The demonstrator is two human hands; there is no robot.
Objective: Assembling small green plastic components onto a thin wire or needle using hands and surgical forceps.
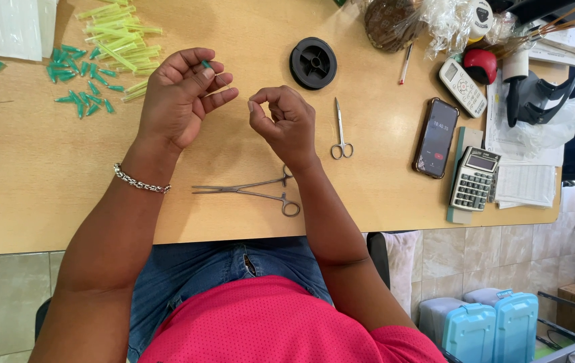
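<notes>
My left hand (180, 97) is raised over the wooden table (45, 188), its fingers curled around a small green plastic piece (205, 64) pinched at the fingertips. My right hand (284, 121) hovers just right of it, thumb and forefinger pinched together; whatever thin thing lies between them is too fine to see. Metal forceps (250, 190) lie on the table under my right wrist. Small scissors (341, 131) rest just right of my right hand. A black spool (313, 63) sits beyond the hands.
Green plastic pieces (79, 77) and yellow-green tubes (122, 37) are scattered at the far left. A phone (436, 138), a calculator (474, 179), a remote (462, 87), papers and bags crowd the right end. Blue boxes (482, 329) stand on the floor.
</notes>
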